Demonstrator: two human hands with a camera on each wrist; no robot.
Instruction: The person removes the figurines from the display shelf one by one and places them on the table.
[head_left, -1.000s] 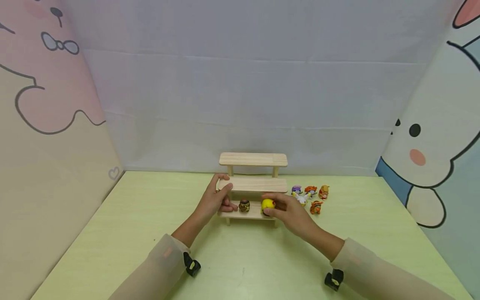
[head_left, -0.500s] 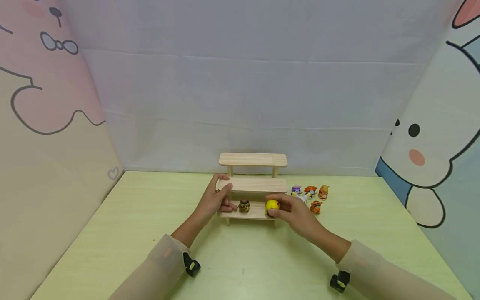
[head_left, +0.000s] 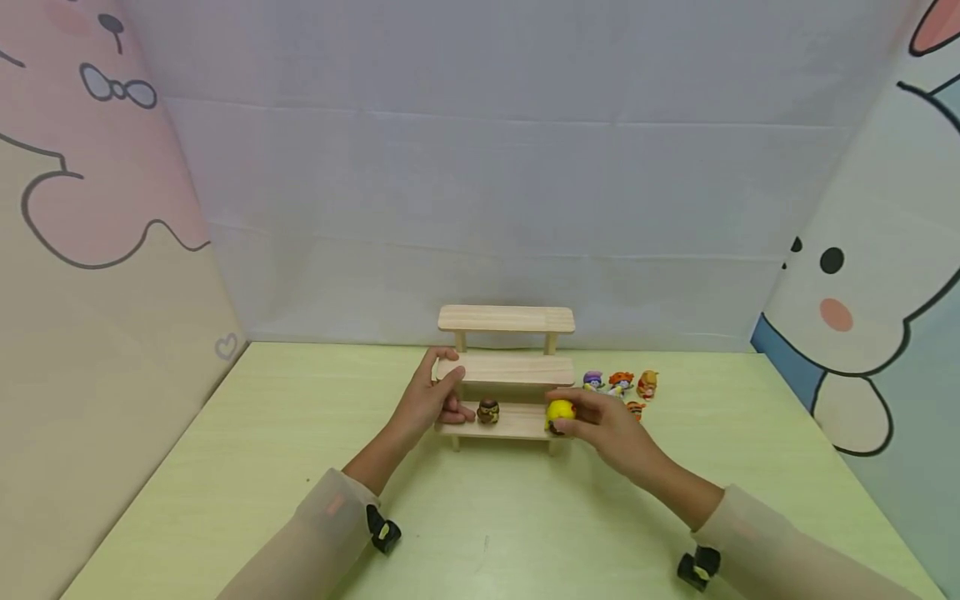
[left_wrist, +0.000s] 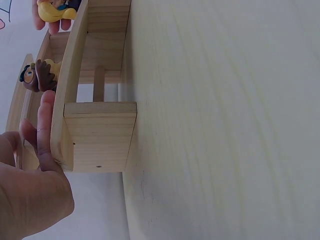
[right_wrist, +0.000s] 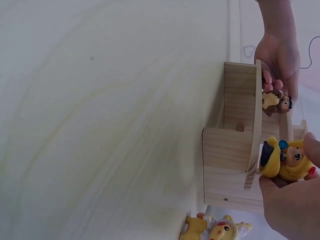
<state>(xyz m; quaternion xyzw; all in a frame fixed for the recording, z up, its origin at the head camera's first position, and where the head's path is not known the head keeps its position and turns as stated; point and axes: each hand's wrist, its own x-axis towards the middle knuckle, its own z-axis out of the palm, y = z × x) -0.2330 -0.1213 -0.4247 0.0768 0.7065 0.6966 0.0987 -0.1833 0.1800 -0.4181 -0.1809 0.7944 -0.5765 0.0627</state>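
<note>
A three-tier wooden display shelf (head_left: pixel 517 371) stands on the table. My left hand (head_left: pixel 427 400) grips its left end at the middle board, with other fingers reaching over the lowest tier. Beside those fingertips an owl figurine (head_left: pixel 488 411) sits upright on the lowest tier. My right hand (head_left: pixel 611 429) pinches a small yellow-haired doll figurine (head_left: pixel 559 412) at that tier's right end. In the right wrist view the doll (right_wrist: pixel 287 160) has a blue bow and yellow skirt, with its base at the board; I cannot tell whether it touches.
Right of the shelf several small figurines stand on the table (head_left: pixel 300 417): a purple-topped one (head_left: pixel 592 380), a red-haired one (head_left: pixel 621 382), a yellow-orange one (head_left: pixel 647 384) and a partly hidden orange one (head_left: pixel 636 409). A pale wall (head_left: pixel 487 208) rises behind.
My right hand has moved the doll figurine rightward along the lowest tier, away from the owl, and now covers more of the loose figurines. The left hand has stayed in place.
</note>
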